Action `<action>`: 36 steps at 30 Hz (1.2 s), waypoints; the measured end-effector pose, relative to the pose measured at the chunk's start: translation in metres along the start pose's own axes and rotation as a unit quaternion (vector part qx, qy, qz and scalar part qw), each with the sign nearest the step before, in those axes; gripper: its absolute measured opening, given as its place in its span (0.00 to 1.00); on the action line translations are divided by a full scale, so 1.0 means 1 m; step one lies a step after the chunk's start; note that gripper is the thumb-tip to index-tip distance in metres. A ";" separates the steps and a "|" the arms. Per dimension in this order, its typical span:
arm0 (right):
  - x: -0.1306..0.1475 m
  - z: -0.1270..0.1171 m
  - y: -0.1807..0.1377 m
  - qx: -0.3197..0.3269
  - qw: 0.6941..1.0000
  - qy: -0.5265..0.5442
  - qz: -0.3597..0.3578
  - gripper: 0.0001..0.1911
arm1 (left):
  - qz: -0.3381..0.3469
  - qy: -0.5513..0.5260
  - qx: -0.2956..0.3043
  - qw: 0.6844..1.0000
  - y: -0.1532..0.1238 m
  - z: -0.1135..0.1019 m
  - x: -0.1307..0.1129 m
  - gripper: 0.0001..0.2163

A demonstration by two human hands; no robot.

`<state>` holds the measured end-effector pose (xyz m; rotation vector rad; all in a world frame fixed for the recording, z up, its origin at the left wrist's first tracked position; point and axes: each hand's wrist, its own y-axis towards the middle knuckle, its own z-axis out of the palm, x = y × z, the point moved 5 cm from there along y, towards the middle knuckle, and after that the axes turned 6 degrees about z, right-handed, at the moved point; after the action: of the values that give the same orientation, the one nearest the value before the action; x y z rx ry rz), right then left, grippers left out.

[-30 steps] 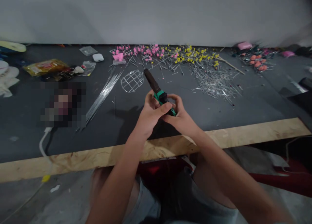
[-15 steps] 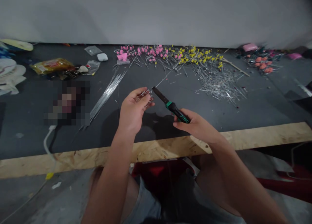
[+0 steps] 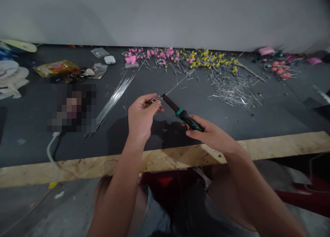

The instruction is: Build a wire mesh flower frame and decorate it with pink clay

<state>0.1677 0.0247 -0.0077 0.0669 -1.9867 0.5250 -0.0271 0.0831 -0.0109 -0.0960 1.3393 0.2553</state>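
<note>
Over the tabletop (image 3: 33, 149), both hands (image 3: 140, 118) (image 3: 210, 133) slightly apart

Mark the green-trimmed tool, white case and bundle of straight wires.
Green-trimmed tool (image 3: 183, 115): head view, front of the handle.
White case (image 3: 109, 60): head view, middle of its body.
Bundle of straight wires (image 3: 115, 96): head view, about halfway along.

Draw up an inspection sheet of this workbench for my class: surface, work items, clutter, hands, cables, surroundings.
Surface: dark tabletop with wooden front edge.
Work items: wire grid; green-and-black tool, tip at the grid, contact unclear.
Clutter: pink-tipped wires, yellow-tipped wires, loose wire pile, straight wire bundle, yellow packet, white case.
Hands: left hand grips the grid; right hand grips the tool's handle.
Cables: white cable runs over the front edge, on the left.
Surroundings: grey wall behind; grey floor below.
</note>
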 end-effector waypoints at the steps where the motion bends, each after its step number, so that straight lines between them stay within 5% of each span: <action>1: 0.000 0.000 0.000 0.003 1.000 0.002 0.002 0.11 | 0.001 -0.003 -0.001 1.000 0.000 0.000 -0.001 0.10; 11: 0.007 0.000 -0.004 0.033 0.999 -0.012 0.019 0.20 | 0.028 0.002 0.006 1.000 -0.001 -0.001 -0.002 0.10; 36: 0.005 0.004 0.003 0.021 1.000 -0.022 0.006 0.09 | 0.019 -0.044 -0.008 0.999 -0.001 -0.010 0.003 0.10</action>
<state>0.1605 0.0269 -0.0057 0.0920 -2.0196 0.5774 -0.0356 0.0809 -0.0156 -0.0719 1.2528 0.2996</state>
